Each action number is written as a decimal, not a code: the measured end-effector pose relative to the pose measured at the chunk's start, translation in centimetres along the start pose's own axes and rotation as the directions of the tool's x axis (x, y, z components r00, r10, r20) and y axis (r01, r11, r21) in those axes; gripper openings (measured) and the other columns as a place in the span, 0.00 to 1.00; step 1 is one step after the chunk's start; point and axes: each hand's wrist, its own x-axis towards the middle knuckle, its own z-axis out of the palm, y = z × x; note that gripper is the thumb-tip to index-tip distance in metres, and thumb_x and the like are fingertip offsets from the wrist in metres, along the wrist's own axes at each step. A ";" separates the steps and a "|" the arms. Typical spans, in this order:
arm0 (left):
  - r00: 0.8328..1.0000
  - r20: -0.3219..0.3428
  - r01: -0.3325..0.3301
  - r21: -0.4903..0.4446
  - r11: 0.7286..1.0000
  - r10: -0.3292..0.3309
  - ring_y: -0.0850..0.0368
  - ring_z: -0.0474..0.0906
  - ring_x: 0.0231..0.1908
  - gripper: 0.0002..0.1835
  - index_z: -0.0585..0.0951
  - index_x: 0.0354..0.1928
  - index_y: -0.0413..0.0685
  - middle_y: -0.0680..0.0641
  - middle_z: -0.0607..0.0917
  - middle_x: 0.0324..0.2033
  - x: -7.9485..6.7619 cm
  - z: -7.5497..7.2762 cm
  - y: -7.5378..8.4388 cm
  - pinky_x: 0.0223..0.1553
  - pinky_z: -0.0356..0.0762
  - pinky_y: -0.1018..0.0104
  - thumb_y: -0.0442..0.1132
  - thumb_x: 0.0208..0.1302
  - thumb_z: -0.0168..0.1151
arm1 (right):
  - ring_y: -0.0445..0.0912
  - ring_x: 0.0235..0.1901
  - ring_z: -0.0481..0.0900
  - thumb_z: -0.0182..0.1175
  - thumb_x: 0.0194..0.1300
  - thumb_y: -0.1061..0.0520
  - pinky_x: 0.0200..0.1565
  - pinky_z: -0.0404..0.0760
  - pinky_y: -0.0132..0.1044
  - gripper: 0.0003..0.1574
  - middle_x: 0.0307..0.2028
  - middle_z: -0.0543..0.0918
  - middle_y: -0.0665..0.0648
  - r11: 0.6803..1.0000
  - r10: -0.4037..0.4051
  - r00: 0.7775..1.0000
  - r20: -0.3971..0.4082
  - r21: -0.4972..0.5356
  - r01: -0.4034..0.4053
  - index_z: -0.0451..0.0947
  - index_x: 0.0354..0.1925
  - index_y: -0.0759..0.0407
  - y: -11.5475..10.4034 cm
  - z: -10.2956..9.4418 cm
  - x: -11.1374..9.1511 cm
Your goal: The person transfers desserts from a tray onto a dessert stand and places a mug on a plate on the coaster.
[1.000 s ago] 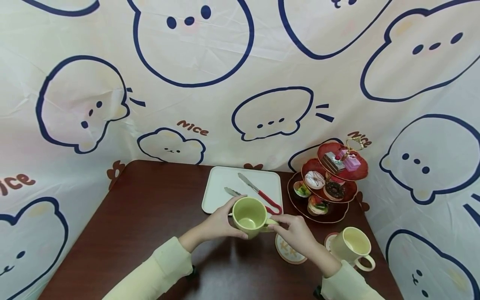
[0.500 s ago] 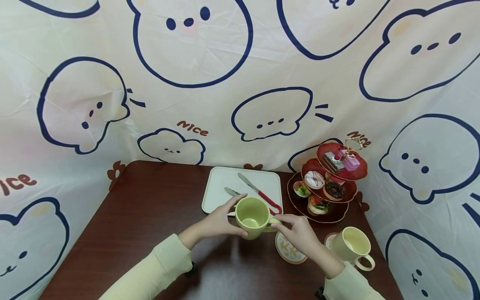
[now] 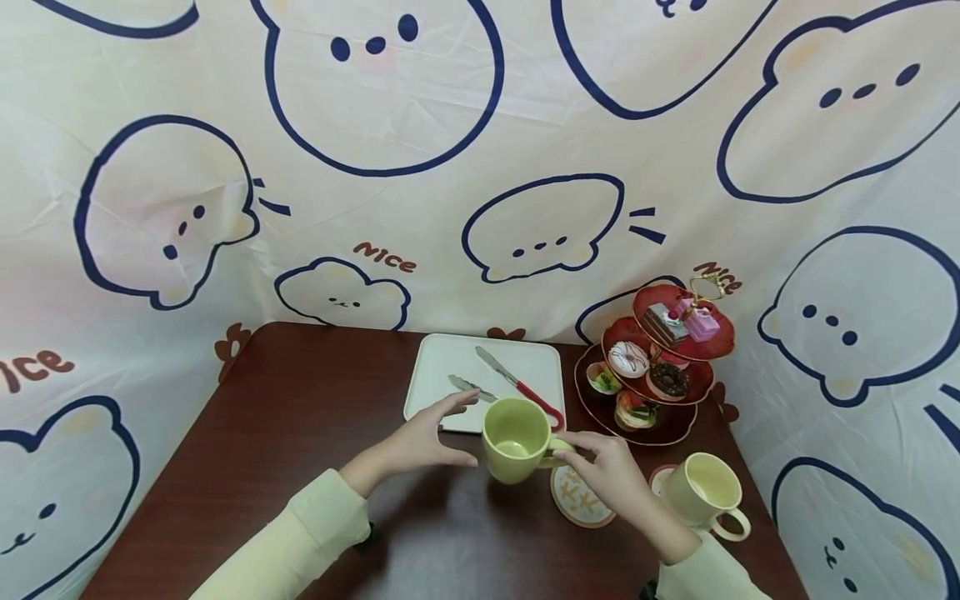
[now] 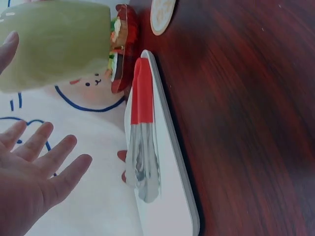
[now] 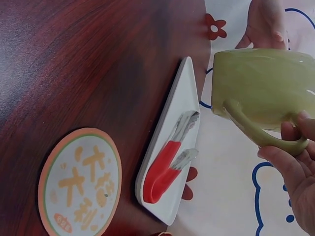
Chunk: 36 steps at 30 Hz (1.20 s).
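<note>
A light green mug (image 3: 514,442) is held up above the table, its mouth tilted towards the head camera. My right hand (image 3: 609,475) pinches its handle between thumb and fingers; the right wrist view shows the thumb (image 5: 283,164) against the handle. To the mug's left, my left hand (image 3: 408,442) is spread with the fingers apart from it, and nothing lies in its palm. Below the right hand a round coaster (image 3: 579,498) with orange lettering lies on the table. Behind the mug, red-handled tongs (image 4: 142,93) rest on a white tray (image 3: 435,375).
At the back right stands a three-tier red stand (image 3: 720,333) bearing cakes and doughnuts. A second mug (image 3: 693,492), yellow-green, sits at the right on another coaster (image 3: 658,478). The dark wooden table (image 3: 300,400) meets a patterned cloth backdrop (image 3: 420,208) behind.
My left hand has let go of the mug and drawn back to the left. The mug has moved slightly right in my right hand.
</note>
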 end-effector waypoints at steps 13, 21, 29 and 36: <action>0.998 -0.057 0.037 0.151 0.988 -0.029 0.36 0.62 0.71 0.45 0.64 0.76 0.41 0.39 0.70 0.71 -1.1 -2.1 -0.8 0.69 0.61 0.38 0.47 0.63 0.74 | 0.38 0.37 0.85 0.74 0.55 0.68 0.32 0.84 0.30 0.14 0.40 0.90 0.58 1.000 0.017 0.999 -0.048 -0.024 -0.018 0.89 0.42 0.64 0.8 -0.4 -0.8; 0.996 -0.083 0.035 0.231 0.972 -0.016 0.38 0.62 0.72 0.41 0.66 0.75 0.41 0.39 0.69 0.72 -1.6 -2.9 -1.6 0.69 0.61 0.38 0.51 0.67 0.69 | 0.34 0.31 0.82 0.74 0.53 0.70 0.28 0.83 0.31 0.14 0.36 0.89 0.58 1.000 0.030 0.995 -0.098 -0.007 -0.031 0.88 0.41 0.67 1.7 -0.4 -1.9; 0.995 -0.100 0.043 0.251 0.967 -0.018 0.40 0.60 0.73 0.39 0.66 0.76 0.42 0.38 0.69 0.72 -1.8 -3.5 -2.1 0.69 0.61 0.39 0.51 0.69 0.66 | 0.37 0.34 0.84 0.76 0.48 0.72 0.31 0.79 0.22 0.16 0.35 0.90 0.58 0.998 -0.032 0.984 -0.176 -0.065 0.020 0.89 0.40 0.67 2.5 -0.7 -2.4; 0.993 -0.117 0.066 0.279 0.958 -0.034 0.41 0.67 0.68 0.37 0.66 0.75 0.42 0.37 0.70 0.71 -2.0 -4.1 -2.6 0.59 0.73 0.43 0.50 0.71 0.65 | 0.36 0.33 0.84 0.76 0.48 0.72 0.31 0.78 0.21 0.17 0.35 0.90 0.57 0.997 -0.016 0.980 -0.199 -0.074 0.001 0.89 0.40 0.67 3.0 -1.1 -3.1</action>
